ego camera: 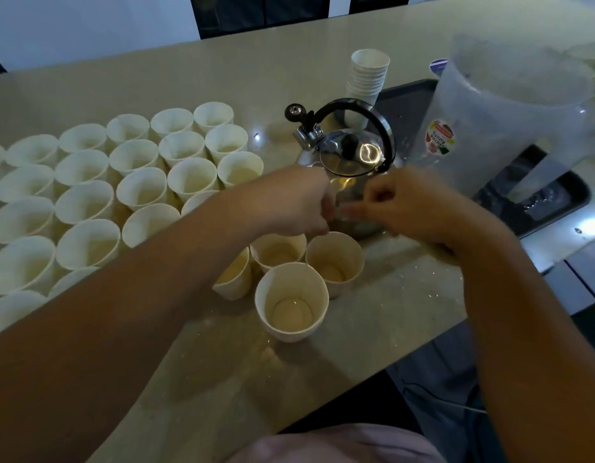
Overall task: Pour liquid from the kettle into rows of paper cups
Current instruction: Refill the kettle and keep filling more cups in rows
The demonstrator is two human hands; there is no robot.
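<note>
A shiny steel kettle [348, 152] with a black arched handle stands on the beige counter [222, 71], lid on. Several rows of white paper cups [135, 182] fill the counter to its left. A few more cups [291, 302] stand in front of the kettle, each with a little pale liquid. My left hand [299, 202] and my right hand [406, 205] meet just in front of the kettle's lower body, fingers curled and blurred. Whether they pinch something between them is not visible.
A tall clear plastic pitcher [503, 118] with a label stands right of the kettle on a dark tray [406, 105]. A stack of paper cups [368, 85] rises behind the kettle. The counter's front edge runs diagonally at lower right.
</note>
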